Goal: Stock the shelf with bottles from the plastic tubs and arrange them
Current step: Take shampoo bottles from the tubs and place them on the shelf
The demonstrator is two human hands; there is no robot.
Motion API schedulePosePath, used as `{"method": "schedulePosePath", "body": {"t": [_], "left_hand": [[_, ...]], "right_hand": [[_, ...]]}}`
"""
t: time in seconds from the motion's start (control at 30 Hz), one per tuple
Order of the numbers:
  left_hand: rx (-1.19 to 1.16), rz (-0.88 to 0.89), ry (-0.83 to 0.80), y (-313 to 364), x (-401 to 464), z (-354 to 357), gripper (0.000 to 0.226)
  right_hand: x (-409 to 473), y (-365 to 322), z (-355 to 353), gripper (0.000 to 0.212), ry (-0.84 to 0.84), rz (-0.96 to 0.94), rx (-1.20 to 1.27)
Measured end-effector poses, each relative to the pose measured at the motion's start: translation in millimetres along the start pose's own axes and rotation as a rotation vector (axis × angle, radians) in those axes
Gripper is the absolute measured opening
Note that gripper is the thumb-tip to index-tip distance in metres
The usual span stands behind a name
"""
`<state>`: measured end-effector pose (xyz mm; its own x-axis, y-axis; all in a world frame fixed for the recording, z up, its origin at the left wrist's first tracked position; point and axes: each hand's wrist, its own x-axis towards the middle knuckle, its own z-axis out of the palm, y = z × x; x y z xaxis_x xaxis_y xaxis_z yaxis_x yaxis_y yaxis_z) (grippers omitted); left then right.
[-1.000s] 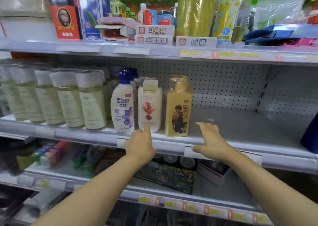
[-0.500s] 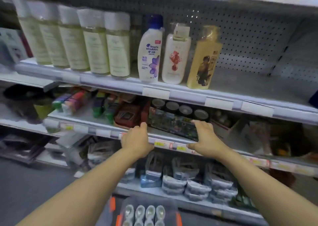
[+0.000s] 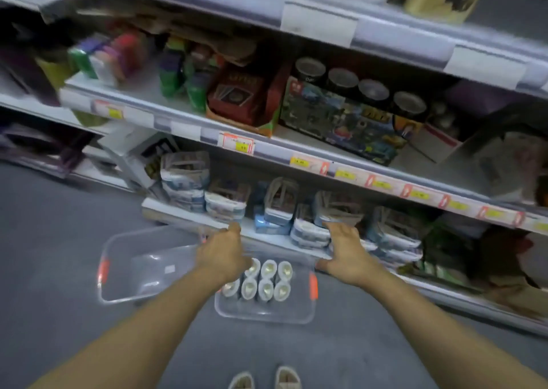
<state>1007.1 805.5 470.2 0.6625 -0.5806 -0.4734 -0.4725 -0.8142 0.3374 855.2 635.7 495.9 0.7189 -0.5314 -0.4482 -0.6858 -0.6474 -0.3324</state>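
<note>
Our hands over the tubs

Our left hand and right hand hang open, holding nothing, above the bottles standing in a clear tub on the floor.

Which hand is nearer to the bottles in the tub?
Left. The left hand hangs directly over the bottles; the right hand is off to their right.

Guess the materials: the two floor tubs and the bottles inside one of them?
Clear empty tub with an orange handle: looks like glossy see-through plastic; the grey floor shows through its walls. Clear tub holding bottles: seemingly the same plastic, with an orange handle too. White-capped bottles: probably plastic, pale caps with a slight sheen; only the tops show, blurred, so the bodies are uncertain.
</note>
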Motion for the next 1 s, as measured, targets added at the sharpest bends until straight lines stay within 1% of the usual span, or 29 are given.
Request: {"method": "schedulePosePath", "body": {"t": [0.2, 0.3, 0.4, 0.47, 0.53, 0.77, 1.0], "left_hand": [[-0.022, -0.073, -0.102, -25, 22, 80, 0.059], [-0.081, -0.092, -0.126, -35, 37, 126, 0.061], [-0.080, -0.129, -0.150, -40, 51, 174, 0.068], [-0.090, -0.146, -0.160, -42, 62, 206, 0.066], [-0.105, -0.160, -0.165, -43, 72, 238, 0.062], [-0.168, -0.213, -0.146, -45, 111, 338, 0.065], [-0.163, -0.225, -0.133, -48, 146, 394, 0.067]], "right_hand": [[33, 38, 79, 0.082, -0.149, 0.041, 0.034], [52, 60, 124, 0.082, -0.196, 0.048, 0.048], [74, 84, 165, 0.083, -0.231, 0.044, 0.039], [89, 102, 193, 0.084, -0.257, 0.028, 0.023], [104, 118, 219, 0.084, -0.270, 0.013, 0.010], [160, 177, 293, 0.085, -0.328, -0.004, -0.008], [202, 212, 340, 0.083, -0.333, 0.002, -0.019]]}}
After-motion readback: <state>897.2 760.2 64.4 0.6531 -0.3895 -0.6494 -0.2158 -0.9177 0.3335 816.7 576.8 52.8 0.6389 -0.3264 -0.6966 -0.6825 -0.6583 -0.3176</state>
